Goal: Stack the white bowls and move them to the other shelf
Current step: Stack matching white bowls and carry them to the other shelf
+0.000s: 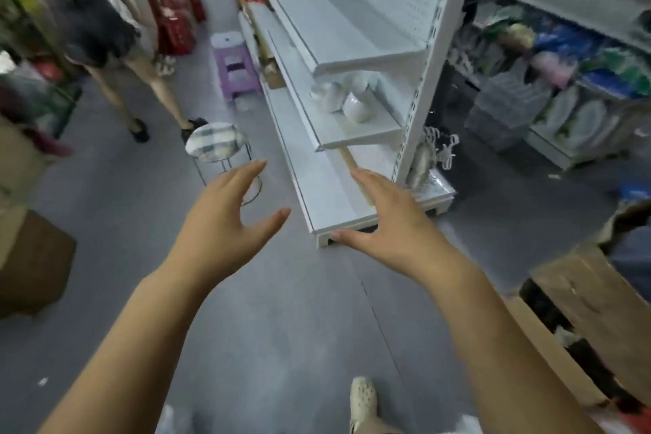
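Note:
Several white bowls (340, 97) sit in a blurred cluster near the right end of the middle shelf (355, 136) of a white metal rack. A bare upper shelf (317, 21) hangs above them and a bottom shelf (327, 194) lies below. My left hand (225, 218) reaches forward over the grey floor with fingers straight and spread, holding nothing. My right hand (391, 218) is stretched out in front of the bottom shelf's near corner, also spread and holding nothing. Both hands are well below and short of the bowls.
A small padded stool (215, 143) stands just beyond my left hand, a purple plastic stool (236, 69) farther down the aisle. A person's legs (141, 95) are in the aisle at the left. Cardboard boxes (581, 321) stand at right, another (31, 257) at left. Plates (577, 120) fill a rack at right.

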Demonstrator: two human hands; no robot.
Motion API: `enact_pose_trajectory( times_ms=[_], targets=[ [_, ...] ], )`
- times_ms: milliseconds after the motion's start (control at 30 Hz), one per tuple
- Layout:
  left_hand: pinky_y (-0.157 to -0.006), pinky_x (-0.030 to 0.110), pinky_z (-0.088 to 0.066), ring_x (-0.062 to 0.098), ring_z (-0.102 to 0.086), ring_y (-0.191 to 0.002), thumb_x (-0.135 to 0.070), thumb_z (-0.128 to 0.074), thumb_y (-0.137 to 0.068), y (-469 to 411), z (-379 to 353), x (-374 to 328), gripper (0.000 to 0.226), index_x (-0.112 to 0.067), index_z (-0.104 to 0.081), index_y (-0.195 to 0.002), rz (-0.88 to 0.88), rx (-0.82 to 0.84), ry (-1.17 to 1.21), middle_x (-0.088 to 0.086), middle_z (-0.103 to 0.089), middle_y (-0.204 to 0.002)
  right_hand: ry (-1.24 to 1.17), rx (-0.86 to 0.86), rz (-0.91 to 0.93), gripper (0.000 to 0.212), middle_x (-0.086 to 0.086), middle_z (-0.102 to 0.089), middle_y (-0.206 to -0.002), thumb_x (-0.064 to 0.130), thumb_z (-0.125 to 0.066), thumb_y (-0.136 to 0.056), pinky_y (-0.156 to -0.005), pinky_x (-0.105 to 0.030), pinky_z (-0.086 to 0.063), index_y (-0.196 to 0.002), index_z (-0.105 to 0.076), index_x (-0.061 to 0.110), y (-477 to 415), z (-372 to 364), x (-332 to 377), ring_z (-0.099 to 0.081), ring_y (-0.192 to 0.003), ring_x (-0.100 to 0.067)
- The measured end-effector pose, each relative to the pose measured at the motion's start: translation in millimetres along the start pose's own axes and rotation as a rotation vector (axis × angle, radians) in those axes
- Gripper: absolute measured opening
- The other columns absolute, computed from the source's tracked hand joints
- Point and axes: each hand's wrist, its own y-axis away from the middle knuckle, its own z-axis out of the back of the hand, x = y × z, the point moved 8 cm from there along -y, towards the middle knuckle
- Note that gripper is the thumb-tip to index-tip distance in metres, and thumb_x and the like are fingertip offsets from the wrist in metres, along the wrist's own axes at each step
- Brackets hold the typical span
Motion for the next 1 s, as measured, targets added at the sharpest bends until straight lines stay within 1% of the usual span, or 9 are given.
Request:
enact_pose_trajectory(
  times_ms=[100,167,267,333,467,600,833,933,1000],
  targets=[
    [-0.110,0.025,-0.030,0.009,-0.037,-0.142,-0.059,-0.067,-0.087,-27,-8,11,0.079,-0.034,-0.037,-0.155,0.051,0.017,-0.041,-0.011,-0.044,-0.155,0.009,0.108,0.042,0.100,0.016,-0.020,-0.167,0.053,-0.080,-0.082,-0.125,-0.028,-0.019,-0.161,-0.022,0.032,-40,-8,-14,-0.015,-0.154,-0.003],
    [-0.111,0.023,-0.028,0.007,-0.035,-0.143,-0.059,-0.067,-0.087,-46,-13,15,0.079,-0.035,-0.035,-0.155,0.069,0.008,-0.050,-0.013,-0.043,-0.156,0.012,0.152,0.061,0.100,0.019,-0.019,-0.167,0.053,-0.079,-0.082,-0.124,-0.026,-0.018,-0.162,-0.020,0.034,-66,-10,-24,-0.014,-0.153,-0.001],
    [-0.114,0.028,-0.032,0.009,-0.037,-0.144,-0.061,-0.066,-0.087,-71,-15,25,0.079,-0.034,-0.036,-0.155,0.095,-0.015,-0.057,-0.015,-0.042,-0.156,0.026,0.177,0.078,0.099,0.018,-0.020,-0.167,0.051,-0.079,-0.083,-0.121,-0.024,-0.019,-0.161,-0.021,0.032,-107,-11,-33,-0.016,-0.153,-0.003],
    [-0.114,0.029,-0.033,0.008,-0.037,-0.145,-0.061,-0.065,-0.087,-86,-14,37,0.079,-0.035,-0.036,-0.155,0.121,-0.033,-0.052,-0.015,-0.042,-0.156,0.007,0.200,0.080,0.097,0.018,-0.021,-0.166,0.050,-0.079,-0.084,-0.116,-0.020,-0.018,-0.161,-0.021,0.033,-134,-17,-32,-0.016,-0.152,-0.002],
    [-0.109,0.022,-0.030,0.006,-0.038,-0.143,-0.059,-0.067,-0.087,-111,-7,78,0.078,-0.036,-0.036,-0.155,0.192,-0.063,-0.036,-0.016,-0.044,-0.155,-0.021,0.252,0.097,0.095,0.017,-0.022,-0.166,0.049,-0.078,-0.085,-0.112,-0.017,-0.018,-0.161,-0.022,0.034,-186,-40,-22,-0.018,-0.152,-0.003],
    [-0.106,0.020,-0.029,0.005,-0.038,-0.142,-0.058,-0.068,-0.088,-149,12,135,0.076,-0.038,-0.037,-0.154,0.233,-0.099,-0.043,-0.017,-0.045,-0.153,-0.018,0.286,0.102,0.094,0.016,-0.022,-0.166,0.048,-0.077,-0.087,-0.110,-0.017,-0.018,-0.161,-0.022,0.033,-252,-68,-4,-0.020,-0.152,-0.004],
    [-0.108,0.023,-0.032,0.007,-0.038,-0.143,-0.059,-0.067,-0.088,-254,66,243,0.077,-0.036,-0.037,-0.154,0.170,-0.062,-0.078,-0.016,-0.044,-0.154,-0.064,0.209,0.062,0.096,0.013,-0.024,-0.167,0.050,-0.078,-0.085,-0.116,-0.022,-0.020,-0.161,-0.023,0.030,-381,-116,53,-0.022,-0.152,-0.007],
    [-0.111,0.025,-0.033,0.007,-0.037,-0.143,-0.057,-0.068,-0.088,-302,87,278,0.076,-0.036,-0.037,-0.155,0.104,0.005,-0.113,-0.017,-0.043,-0.155,-0.094,0.192,0.011,0.096,0.013,-0.023,-0.167,0.051,-0.077,-0.085,-0.115,-0.022,-0.021,-0.161,-0.023,0.030,-426,-136,69,-0.023,-0.152,-0.008],
    [-0.116,0.031,-0.035,0.008,-0.037,-0.144,-0.054,-0.069,-0.088,-334,93,299,0.075,-0.037,-0.038,-0.155,0.061,0.059,-0.133,-0.016,-0.043,-0.156,-0.101,0.176,-0.018,0.096,0.014,-0.023,-0.167,0.053,-0.076,-0.085,-0.114,-0.021,-0.021,-0.161,-0.023,0.030,-451,-145,73,-0.023,-0.152,-0.008]
  ],
)
